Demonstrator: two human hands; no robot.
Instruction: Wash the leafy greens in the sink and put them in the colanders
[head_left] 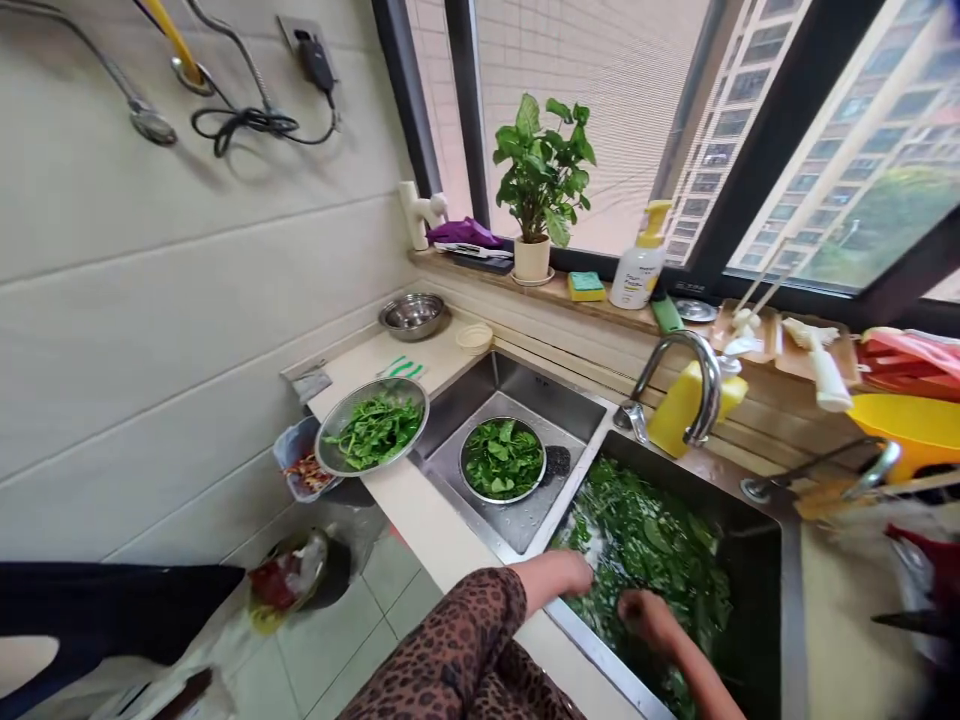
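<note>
Both my hands are down in the right sink basin (772, 560), which is full of water and green leafy vegetables (660, 540). My left hand (574, 573), in a leopard-print sleeve, reaches over the basin's near rim into the leaves; its fingers are sunk among them. My right hand (643, 613) rests on the leaves a little to the right, fingers curled down into the greens. A steel bowl of greens (502, 460) stands in the left basin (525, 400). A larger steel bowl of greens (373, 428) sits on the counter's left end.
A curved tap (694, 385) stands behind the basins, with a yellow container (686, 405) beside it. An empty steel bowl (412, 315), potted plant (541, 180), sponge and soap pump bottle (639, 260) line the sill. Bins and bags (300, 570) sit on the floor at left.
</note>
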